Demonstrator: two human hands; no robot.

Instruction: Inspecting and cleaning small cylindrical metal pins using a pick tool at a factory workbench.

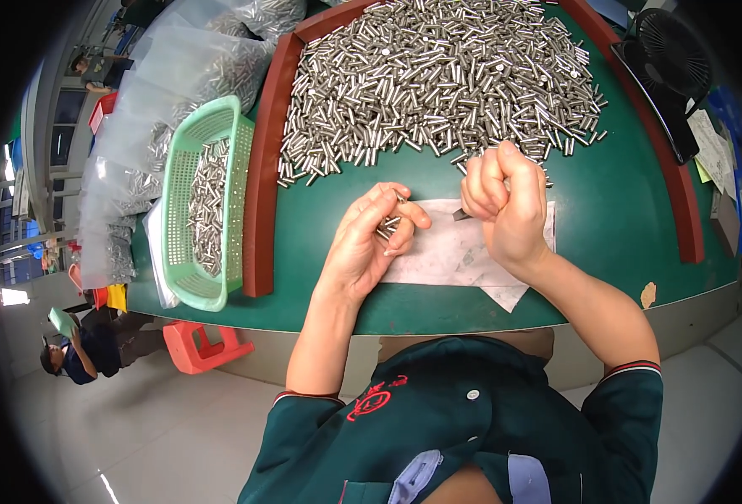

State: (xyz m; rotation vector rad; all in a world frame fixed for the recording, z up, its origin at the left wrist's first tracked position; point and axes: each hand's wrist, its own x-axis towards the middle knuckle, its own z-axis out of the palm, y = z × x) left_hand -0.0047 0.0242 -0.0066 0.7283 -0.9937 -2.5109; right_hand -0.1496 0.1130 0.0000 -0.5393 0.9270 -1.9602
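My left hand (369,239) rests on the green table (623,218), cupped around a few small metal pins (388,225), with one pin pinched at its fingertips. My right hand (505,202) is closed in a fist around a small dark tool whose tip (461,215) points down at a white sheet of paper (450,252) under both hands. Just beyond the hands lies a large heap of shiny metal pins (438,76), spread between red-brown raised borders (262,185).
A light green plastic basket (188,277) holding more pins stands to the left, beside clear plastic bags (178,76) of pins. A black fan (669,67) sits at the right rim. On the floor at lower left are an orange stool (203,344) and a crouching person (81,349).
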